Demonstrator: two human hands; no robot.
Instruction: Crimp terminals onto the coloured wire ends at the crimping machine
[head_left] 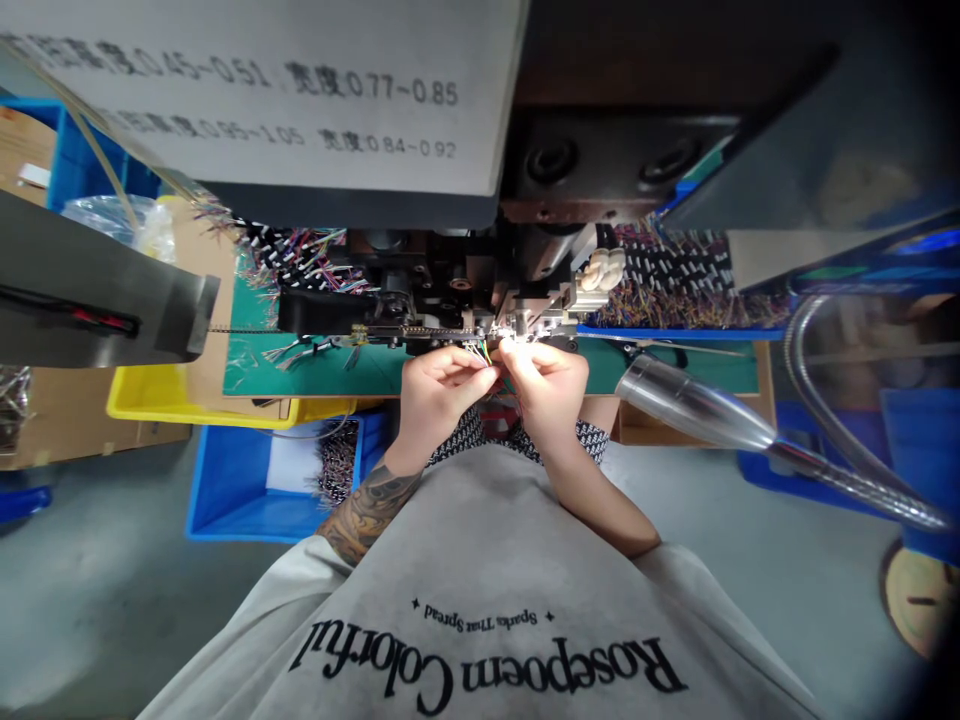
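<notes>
Both hands meet at the lit front of a crimping machine (pixel 461 275). My left hand (pixel 442 395) is closed, thumb against fingers, on a small bundle of thin coloured wires (pixel 481 350); white, yellow and green strands show. My right hand (pixel 551 390) pinches at the bright working point, its fingertips beside the same wires. Exactly which strand it grips is hidden by the fingers. A metal terminal strip (pixel 439 332) runs in from the left along the machine's front, just above my left hand.
A flexible-neck metal lamp (pixel 686 400) reaches in from the right. Wire bundles with black sleeves (pixel 671 270) fill a blue tray at the back right; more bundles (pixel 300 255) lie at the back left. A yellow bin (pixel 150 395) and blue bin (pixel 225 490) stand left of my lap.
</notes>
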